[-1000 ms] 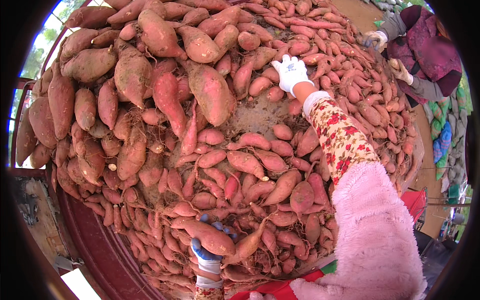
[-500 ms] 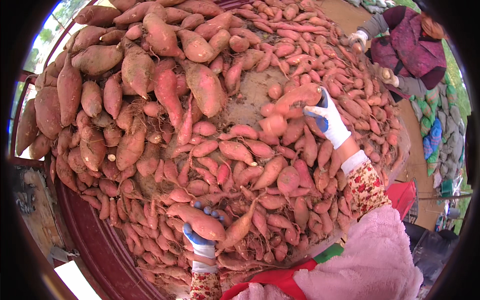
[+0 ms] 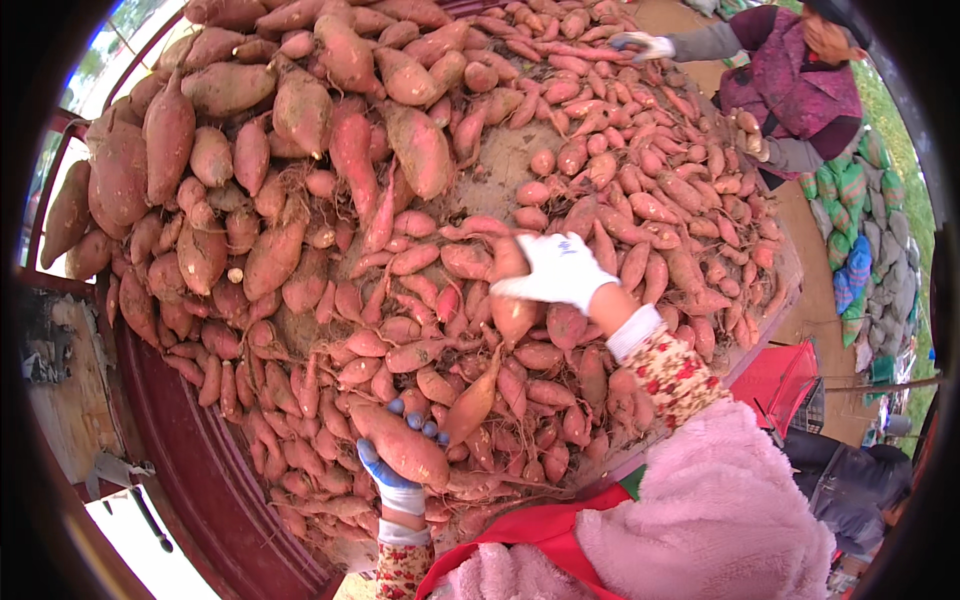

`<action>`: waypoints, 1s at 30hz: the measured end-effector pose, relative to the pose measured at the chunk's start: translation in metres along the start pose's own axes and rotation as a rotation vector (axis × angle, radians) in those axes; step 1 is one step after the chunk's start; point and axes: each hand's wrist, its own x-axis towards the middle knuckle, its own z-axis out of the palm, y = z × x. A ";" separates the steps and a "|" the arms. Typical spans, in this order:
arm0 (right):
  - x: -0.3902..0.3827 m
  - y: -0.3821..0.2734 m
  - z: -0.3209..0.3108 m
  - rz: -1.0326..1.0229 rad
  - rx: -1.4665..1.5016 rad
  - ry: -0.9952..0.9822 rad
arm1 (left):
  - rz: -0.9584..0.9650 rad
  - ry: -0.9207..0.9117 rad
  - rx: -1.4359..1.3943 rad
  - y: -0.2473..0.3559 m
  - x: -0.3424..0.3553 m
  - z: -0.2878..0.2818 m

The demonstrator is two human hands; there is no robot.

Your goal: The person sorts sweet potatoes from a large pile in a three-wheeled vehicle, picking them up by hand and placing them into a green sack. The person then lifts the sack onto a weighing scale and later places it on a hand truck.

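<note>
My left hand [image 3: 400, 497], in a white and blue glove, is closed round a plump reddish sweet potato [image 3: 402, 447] at the near side of the heap. Blue fingertips show over its far side. Over the middle of the heap, my right hand [image 3: 565, 272] in a white glove grips another sweet potato [image 3: 514, 318] from above. Part of that one is hidden under the fingers and thumb. Between the two hands lies a slender orange-brown sweet potato [image 3: 474, 405] with a tapering tip.
Large soil-covered sweet potatoes [image 3: 300, 110] are piled at the far left; smaller ones [image 3: 680, 200] spread to the right. A dark red metal side wall [image 3: 200, 480] borders the left. Across the heap, a co-worker's gloved hand [image 3: 645, 47] reaches over it. Filled sacks [image 3: 880, 250] stand at right.
My right hand has swung left and nearer, turning its back upward, with a sweet potato in its grip. My left hand keeps its hold. The co-worker's arm has stretched out over the heap.
</note>
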 end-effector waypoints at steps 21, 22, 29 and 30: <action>0.170 -0.092 0.000 0.361 0.707 0.526 | 0.531 0.430 -0.011 0.032 0.013 0.058; 0.186 -0.086 -0.003 0.318 0.753 0.486 | 0.526 0.627 -0.001 0.037 0.005 0.059; 0.131 -0.039 0.020 0.205 1.761 0.128 | 0.481 0.256 0.127 0.013 -0.107 0.028; 0.105 -0.032 0.029 0.211 1.869 0.062 | 0.518 0.498 0.102 0.011 -0.109 0.017</action>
